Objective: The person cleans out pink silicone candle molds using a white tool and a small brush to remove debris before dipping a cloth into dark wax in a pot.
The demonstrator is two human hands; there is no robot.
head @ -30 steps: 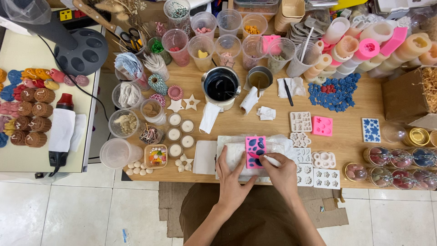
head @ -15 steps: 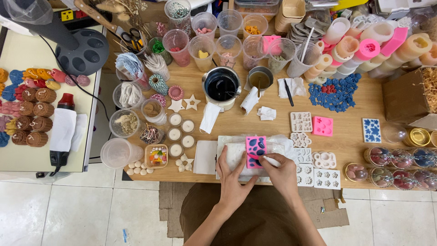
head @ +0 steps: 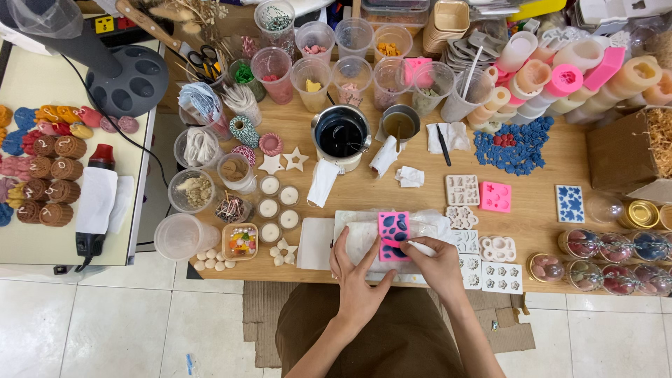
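On the wooden table (head: 392, 192), white paper towel (head: 358, 234) is being pressed flat by the left hand (head: 355, 274), fingers spread. The pink silicone mould (head: 393, 234), lying upon it, is being worked with 1 thin white tool (head: 421, 246), pinched in the right hand (head: 439, 267).

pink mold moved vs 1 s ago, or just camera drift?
No real move. The pink mold keeps its place on the white cloth, below the dark melting pot; the whole view shifts slightly together.
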